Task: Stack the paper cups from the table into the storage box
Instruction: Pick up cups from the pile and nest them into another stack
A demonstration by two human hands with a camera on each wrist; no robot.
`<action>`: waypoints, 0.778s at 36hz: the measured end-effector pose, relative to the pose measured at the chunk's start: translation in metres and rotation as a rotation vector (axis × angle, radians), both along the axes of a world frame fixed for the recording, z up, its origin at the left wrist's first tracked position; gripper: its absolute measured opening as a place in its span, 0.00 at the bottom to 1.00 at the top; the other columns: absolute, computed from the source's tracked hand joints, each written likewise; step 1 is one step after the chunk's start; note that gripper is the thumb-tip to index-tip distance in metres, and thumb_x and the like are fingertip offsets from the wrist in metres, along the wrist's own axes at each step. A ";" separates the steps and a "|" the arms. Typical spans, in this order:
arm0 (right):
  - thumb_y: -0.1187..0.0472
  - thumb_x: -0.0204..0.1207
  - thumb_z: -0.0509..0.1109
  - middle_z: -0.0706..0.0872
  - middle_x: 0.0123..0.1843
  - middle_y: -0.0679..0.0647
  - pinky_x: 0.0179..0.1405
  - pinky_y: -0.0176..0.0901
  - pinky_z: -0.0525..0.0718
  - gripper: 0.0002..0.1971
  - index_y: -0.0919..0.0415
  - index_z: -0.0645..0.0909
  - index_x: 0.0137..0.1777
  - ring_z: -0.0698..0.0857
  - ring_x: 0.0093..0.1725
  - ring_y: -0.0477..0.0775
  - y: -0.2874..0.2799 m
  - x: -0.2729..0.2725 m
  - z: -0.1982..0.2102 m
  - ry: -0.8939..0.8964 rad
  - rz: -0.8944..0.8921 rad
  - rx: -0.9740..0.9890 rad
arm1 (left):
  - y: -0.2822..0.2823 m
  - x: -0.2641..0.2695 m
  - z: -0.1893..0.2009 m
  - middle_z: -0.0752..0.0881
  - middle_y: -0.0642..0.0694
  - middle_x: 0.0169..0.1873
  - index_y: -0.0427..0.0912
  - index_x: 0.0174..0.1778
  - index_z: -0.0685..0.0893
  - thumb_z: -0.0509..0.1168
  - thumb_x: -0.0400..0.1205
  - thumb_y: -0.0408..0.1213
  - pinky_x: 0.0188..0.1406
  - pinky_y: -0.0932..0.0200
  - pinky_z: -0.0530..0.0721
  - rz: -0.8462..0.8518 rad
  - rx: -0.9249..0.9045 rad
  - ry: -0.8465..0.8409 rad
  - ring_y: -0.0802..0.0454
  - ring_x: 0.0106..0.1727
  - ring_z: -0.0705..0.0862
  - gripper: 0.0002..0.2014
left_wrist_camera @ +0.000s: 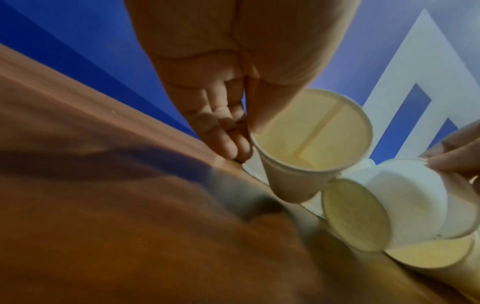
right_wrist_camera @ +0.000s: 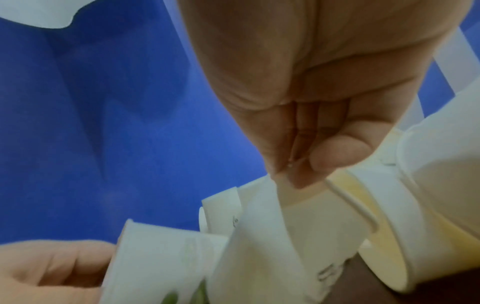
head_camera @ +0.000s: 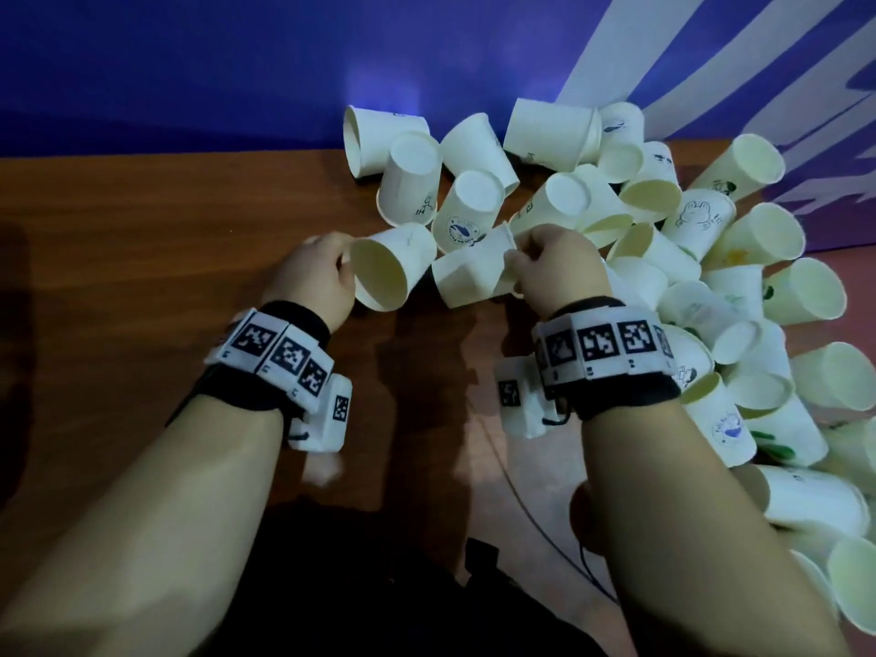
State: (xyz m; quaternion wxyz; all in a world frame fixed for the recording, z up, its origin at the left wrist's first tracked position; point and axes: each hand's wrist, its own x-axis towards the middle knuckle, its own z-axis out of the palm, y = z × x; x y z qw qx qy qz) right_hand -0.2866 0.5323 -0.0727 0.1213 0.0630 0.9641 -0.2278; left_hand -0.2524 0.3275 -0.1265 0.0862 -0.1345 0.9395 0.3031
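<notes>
Left hand (head_camera: pixel 315 272) pinching the rim of an open-mouthed paper cup (head_camera: pixel 386 270), thumb inside the lip, fingers (left_wrist_camera: pixel 223 131) curled behind it, mouth facing toward the camera in the head view. Right hand (head_camera: pixel 552 270) pinching the rim of a second paper cup (head_camera: pixel 467 272), thumb and fingertips (right_wrist_camera: pixel 337 152) closing on the lip, base pointing left toward the first cup's side. Both cups being held just above the wooden counter (head_camera: pixel 142 239), nearly touching each other, the second one's wall looking dented. Wearing black wrist straps with white marker blocks (head_camera: pixel 279 353) on both forearms.

Lying beyond and to the right of the hands: a loose pile of paper cups (head_camera: pixel 663 239), tipped at all angles, some nested, several printed with small logos or cartoon figures, spreading along the counter's right side down past the right forearm. Standing behind the pile: a blue wall (head_camera: pixel 237 64) with pale stripes (head_camera: pixel 711 64) at the right. Running across the counter near the bottom: a thin dark cable (head_camera: pixel 535 519). Storage box not showing in any view.
</notes>
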 end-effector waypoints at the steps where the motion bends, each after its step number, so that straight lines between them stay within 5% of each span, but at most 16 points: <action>1: 0.60 0.77 0.63 0.88 0.49 0.61 0.54 0.48 0.81 0.09 0.60 0.81 0.52 0.85 0.52 0.62 -0.001 0.004 0.004 0.021 0.001 -0.021 | -0.004 0.003 0.004 0.77 0.39 0.64 0.44 0.67 0.75 0.54 0.84 0.35 0.57 0.47 0.76 0.002 -0.010 0.010 0.38 0.61 0.78 0.16; 9: 0.58 0.77 0.65 0.87 0.54 0.55 0.47 0.39 0.74 0.10 0.57 0.84 0.55 0.83 0.52 0.57 -0.027 0.057 0.047 0.235 0.130 -0.071 | -0.051 0.057 0.057 0.78 0.42 0.60 0.43 0.62 0.80 0.59 0.81 0.36 0.54 0.55 0.74 0.032 -0.030 0.206 0.44 0.57 0.79 0.14; 14: 0.59 0.76 0.68 0.86 0.54 0.57 0.57 0.47 0.77 0.10 0.58 0.85 0.54 0.82 0.54 0.58 -0.069 0.102 0.068 0.389 0.252 -0.107 | -0.097 0.109 0.096 0.77 0.42 0.62 0.42 0.64 0.79 0.58 0.81 0.33 0.51 0.62 0.68 0.016 -0.036 0.309 0.47 0.54 0.77 0.16; 17: 0.59 0.76 0.68 0.86 0.53 0.57 0.54 0.44 0.76 0.10 0.59 0.85 0.55 0.82 0.54 0.57 -0.102 0.130 0.075 0.448 0.318 -0.140 | -0.131 0.146 0.115 0.78 0.44 0.61 0.47 0.66 0.79 0.59 0.80 0.32 0.49 0.65 0.65 0.021 -0.064 0.348 0.55 0.48 0.73 0.18; 28: 0.63 0.75 0.69 0.87 0.50 0.57 0.51 0.45 0.78 0.08 0.61 0.86 0.51 0.82 0.54 0.55 -0.226 0.204 0.069 0.511 0.504 -0.266 | -0.271 0.257 0.132 0.83 0.38 0.58 0.45 0.64 0.80 0.60 0.76 0.29 0.51 0.54 0.72 0.173 -0.222 0.364 0.40 0.57 0.78 0.19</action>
